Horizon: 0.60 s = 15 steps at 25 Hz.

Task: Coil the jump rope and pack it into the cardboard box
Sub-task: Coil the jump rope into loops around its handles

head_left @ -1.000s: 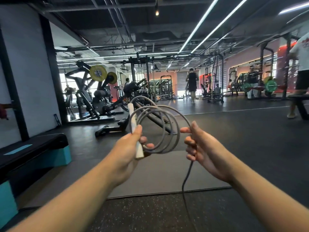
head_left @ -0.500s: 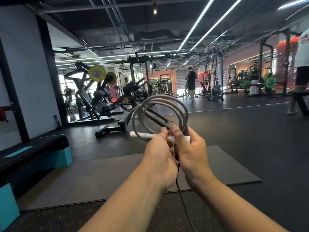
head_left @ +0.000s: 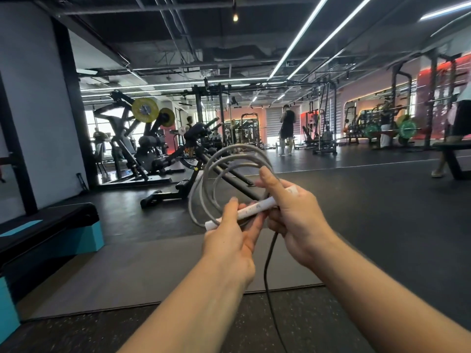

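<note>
I hold a grey jump rope [head_left: 211, 174] wound into several loops in front of me at chest height. Its white handle [head_left: 251, 210] lies slanted across the bottom of the coil. My left hand [head_left: 232, 240] grips the lower end of the handle and the loops. My right hand [head_left: 293, 212] is closed around the handle's upper end. A loose length of rope [head_left: 267, 271] hangs down between my forearms toward the floor. No cardboard box is in view.
A grey floor mat [head_left: 153, 273] lies on the dark rubber floor below my hands. A black and teal step platform [head_left: 51, 233] stands at the left. Weight machines [head_left: 142, 149] stand behind it. People stand far back and at the right edge.
My hands came together on the coil. The white handle went from upright in my left hand to slanted across both hands. The coil has tilted to the left.
</note>
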Tool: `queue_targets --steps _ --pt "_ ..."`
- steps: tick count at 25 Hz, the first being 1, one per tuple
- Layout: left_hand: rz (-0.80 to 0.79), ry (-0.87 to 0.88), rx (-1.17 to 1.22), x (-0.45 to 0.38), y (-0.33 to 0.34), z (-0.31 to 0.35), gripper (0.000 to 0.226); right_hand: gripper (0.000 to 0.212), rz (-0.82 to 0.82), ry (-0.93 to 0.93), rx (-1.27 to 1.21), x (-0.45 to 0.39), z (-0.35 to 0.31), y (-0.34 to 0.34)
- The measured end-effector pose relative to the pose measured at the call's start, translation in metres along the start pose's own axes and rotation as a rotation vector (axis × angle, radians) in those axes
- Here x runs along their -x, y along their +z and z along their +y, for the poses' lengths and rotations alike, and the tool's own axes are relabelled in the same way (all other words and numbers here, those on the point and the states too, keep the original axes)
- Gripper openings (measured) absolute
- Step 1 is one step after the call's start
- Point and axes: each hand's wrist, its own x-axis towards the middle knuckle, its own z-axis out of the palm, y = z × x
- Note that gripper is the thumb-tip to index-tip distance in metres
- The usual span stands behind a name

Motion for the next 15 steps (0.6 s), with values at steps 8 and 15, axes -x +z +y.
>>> queue_targets --steps 8,15 --pt "0.101 -0.127 -0.054 0.014 0.002 -0.012 0.025 0.045 0.031 -0.143 0.191 0.016 0.020 0.005" --pt "-0.020 1.219 -1.231 0.034 -0.023 0.034 0.099 0.048 -0.203 -0.222 0.973 -0.006 -0.013 -0.017"
